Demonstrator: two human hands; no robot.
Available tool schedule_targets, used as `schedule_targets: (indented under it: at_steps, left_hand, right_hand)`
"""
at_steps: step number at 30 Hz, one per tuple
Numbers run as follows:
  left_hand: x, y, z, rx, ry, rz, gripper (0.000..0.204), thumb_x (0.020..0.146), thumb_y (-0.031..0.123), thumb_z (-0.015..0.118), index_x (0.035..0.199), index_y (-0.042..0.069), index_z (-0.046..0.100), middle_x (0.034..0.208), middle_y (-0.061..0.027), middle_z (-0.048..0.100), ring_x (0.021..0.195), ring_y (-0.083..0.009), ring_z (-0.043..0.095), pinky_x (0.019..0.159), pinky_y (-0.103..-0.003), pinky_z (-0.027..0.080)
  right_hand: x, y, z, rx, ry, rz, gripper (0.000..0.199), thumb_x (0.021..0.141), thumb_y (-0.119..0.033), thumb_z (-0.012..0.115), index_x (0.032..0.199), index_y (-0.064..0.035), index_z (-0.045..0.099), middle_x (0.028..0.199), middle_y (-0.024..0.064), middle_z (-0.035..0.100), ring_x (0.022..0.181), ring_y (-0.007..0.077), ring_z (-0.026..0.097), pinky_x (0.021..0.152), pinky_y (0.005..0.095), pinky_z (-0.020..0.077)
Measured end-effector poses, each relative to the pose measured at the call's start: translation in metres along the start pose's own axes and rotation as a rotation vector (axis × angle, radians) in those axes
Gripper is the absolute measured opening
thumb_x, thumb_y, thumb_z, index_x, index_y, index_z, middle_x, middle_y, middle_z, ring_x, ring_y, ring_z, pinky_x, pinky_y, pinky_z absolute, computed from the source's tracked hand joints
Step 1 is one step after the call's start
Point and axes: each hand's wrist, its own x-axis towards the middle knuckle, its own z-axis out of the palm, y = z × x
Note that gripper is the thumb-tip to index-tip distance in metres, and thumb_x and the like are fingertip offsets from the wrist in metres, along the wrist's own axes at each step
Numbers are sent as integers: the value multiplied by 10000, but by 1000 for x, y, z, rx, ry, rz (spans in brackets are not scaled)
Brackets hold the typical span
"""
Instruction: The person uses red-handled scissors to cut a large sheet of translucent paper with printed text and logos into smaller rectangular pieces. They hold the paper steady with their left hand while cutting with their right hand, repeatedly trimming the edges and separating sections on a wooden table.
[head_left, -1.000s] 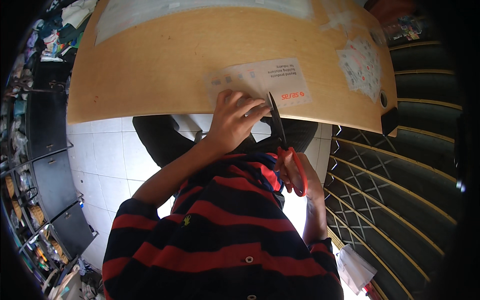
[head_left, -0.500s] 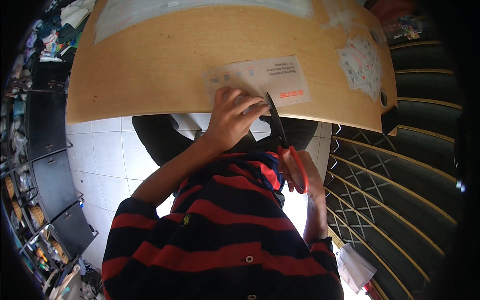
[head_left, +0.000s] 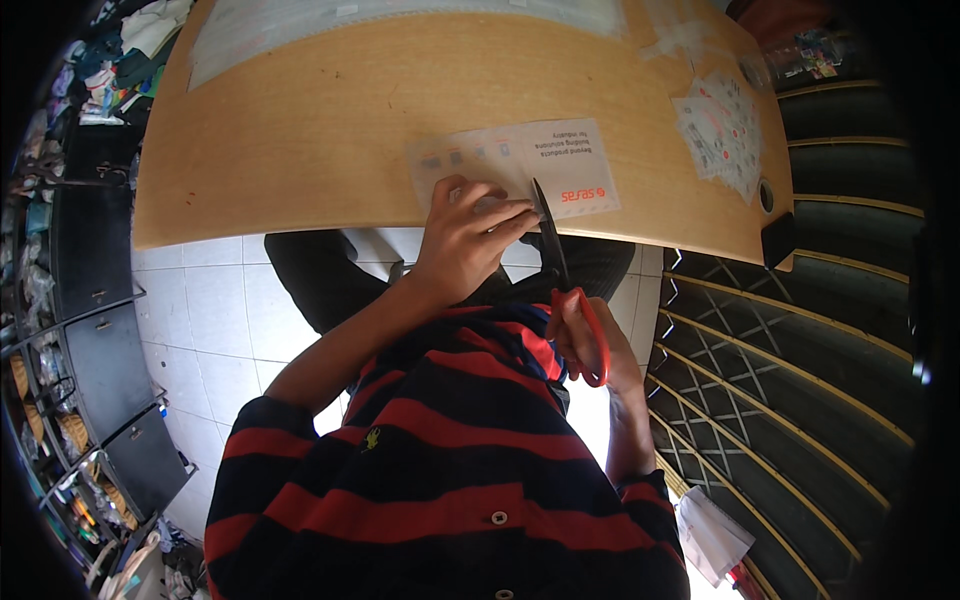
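Note:
A thin, pale printed sheet, with an orange-red mark and small pictures, lies at the near edge of the table. My left hand bends over its near edge, fingers curled and closed on the sheet; the fingertips partly hide that spot. Scissors with red handles and dark blades are in my right hand, whose fingers go through the handle loops. The blades point away from me, their tip at the sheet's near edge, just right of my left fingertips. Whether the sheet lies between the blades I cannot tell.
The wooden table ends just in front of me. A pile of printed clear pieces lies on its right side, and a large translucent sheet along the far side. Dark cabinets stand left; a folding metal gate runs along the right.
My right hand and the scissors have shifted slightly left. The sheet's right part has moved a little toward me and lies flatter. My left hand has barely moved.

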Motion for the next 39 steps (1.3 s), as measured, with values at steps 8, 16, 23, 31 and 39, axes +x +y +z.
schedule_targets:
  at_steps: [8,16,23,31,39]
  left_hand:
    - [-3,-2,-1,4,-18,-21,282,738,7,737,977,150,781,1034,90,734,911,-158,620,885,-390,408]
    - [-4,1,-3,-6,-7,17,272,746,-10,719,958,150,779,1024,97,738,892,-147,615,890,-383,399]
    - [-2,3,-6,-23,-13,15,258,747,-9,722,951,139,776,1034,89,742,887,-149,616,882,-379,394]
    - [-4,8,-9,-29,-22,0,268,754,-10,721,977,132,765,1048,69,750,869,-145,633,840,-364,378]
    - [-3,8,-13,-44,-38,17,249,764,-1,725,969,135,767,1052,69,752,862,-126,630,838,-362,368]
  right_hand:
    - [2,0,3,31,5,-21,822,1011,-665,400,664,53,599,437,43,481,348,151,533,385,287,417]
    - [8,-8,5,2,13,-40,863,1001,-704,359,658,50,601,425,41,469,349,151,535,411,274,430]
    - [12,2,11,20,37,-54,829,1024,-658,366,661,52,594,424,45,457,349,168,543,409,287,442]
    - [21,-8,21,-4,109,-58,783,1063,-586,341,673,50,582,430,29,443,346,120,494,362,261,396]
    - [23,-10,15,-28,86,-49,828,1039,-634,349,678,71,588,427,36,441,342,131,511,362,268,402]
